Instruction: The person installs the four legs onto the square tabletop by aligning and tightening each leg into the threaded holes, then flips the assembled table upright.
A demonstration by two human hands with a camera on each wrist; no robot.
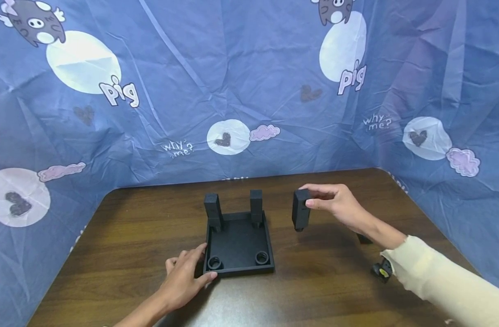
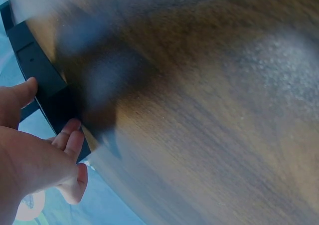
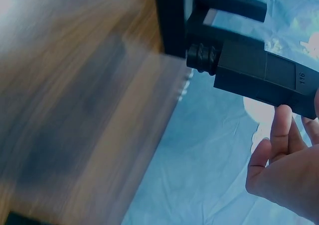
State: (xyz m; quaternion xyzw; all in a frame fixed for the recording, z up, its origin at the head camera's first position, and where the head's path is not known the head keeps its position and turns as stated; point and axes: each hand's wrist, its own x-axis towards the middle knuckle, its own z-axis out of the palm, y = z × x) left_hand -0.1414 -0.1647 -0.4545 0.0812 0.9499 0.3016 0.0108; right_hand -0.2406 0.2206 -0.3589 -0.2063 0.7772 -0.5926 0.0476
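Observation:
A black square tabletop piece [image 1: 238, 240] with a raised rim lies on the wooden table. Two black legs [image 1: 256, 206] stand upright at its far corners, and round threaded sockets [image 1: 261, 258] show at both near corners. My left hand [image 1: 184, 279] touches the near left corner, thumb at the front edge and fingers along the left side. To the right of the piece, my right hand [image 1: 335, 200] pinches a third black leg [image 1: 301, 210] near its top, above the table. The right wrist view shows this leg's threaded end [image 3: 202, 59] and the number 116 on its side.
A small black object with a yellow spot [image 1: 382, 270] is by the right sleeve [image 1: 433, 272]. Another dark piece [image 1: 364, 238] lies partly hidden under the right forearm. Blue patterned cloth [image 1: 233, 91] hangs behind the wooden table [image 1: 151, 218].

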